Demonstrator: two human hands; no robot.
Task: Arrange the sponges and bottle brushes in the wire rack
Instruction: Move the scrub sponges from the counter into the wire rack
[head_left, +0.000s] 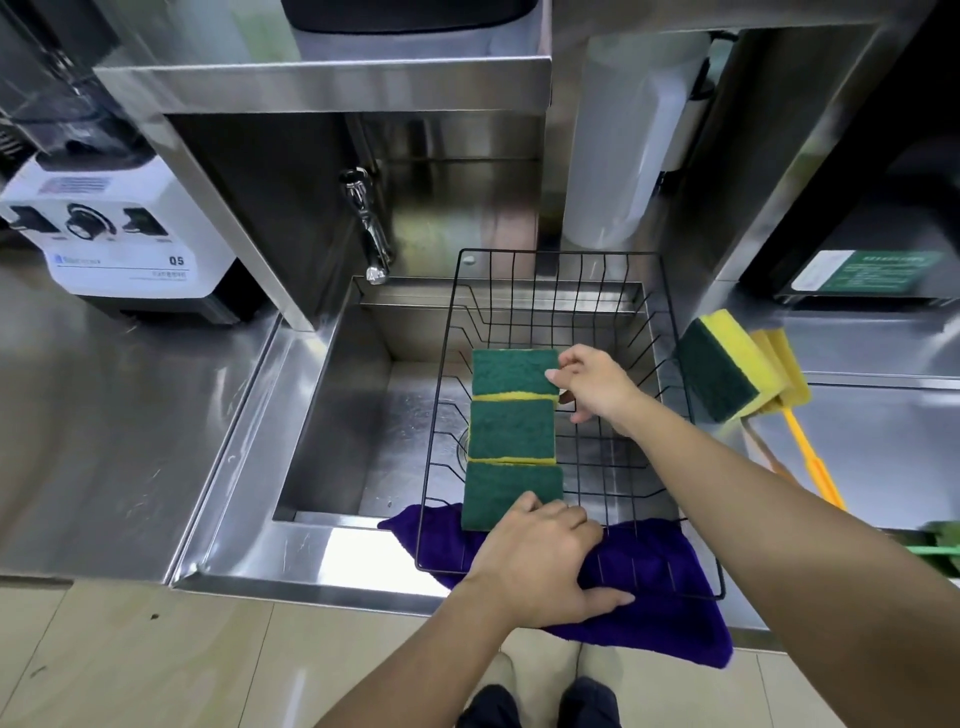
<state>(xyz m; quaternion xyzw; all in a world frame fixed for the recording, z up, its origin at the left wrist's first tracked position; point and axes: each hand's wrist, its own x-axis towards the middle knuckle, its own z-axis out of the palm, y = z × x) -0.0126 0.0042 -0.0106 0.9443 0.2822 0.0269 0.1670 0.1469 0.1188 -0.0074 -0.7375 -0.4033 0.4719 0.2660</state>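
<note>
Three sponges (511, 436) lie in a row at the wire rack's (670, 322) left. The right hand (592, 384) pinches the far one's edge; the left hand (540, 561) rests open near them. They look light and squashy, best gripped at the edges.

Hidden, cut off and unclear parts around the sink

The left hand (540, 558) covers the near corner of the nearest sponge (506, 491) and part of the purple cloth (670, 603); it is not clear if its fingers press the sponge or only lie on it. The right hand (592, 384) hides the right corner of the farthest sponge (511, 371), so the grip there cannot be judged. The green brush (940, 545) is blurred and cut by the right edge. The yellow brush (810, 457) head is partly behind a leaning sponge (722, 371). The blender (119, 228) label text is too small to read.
</note>
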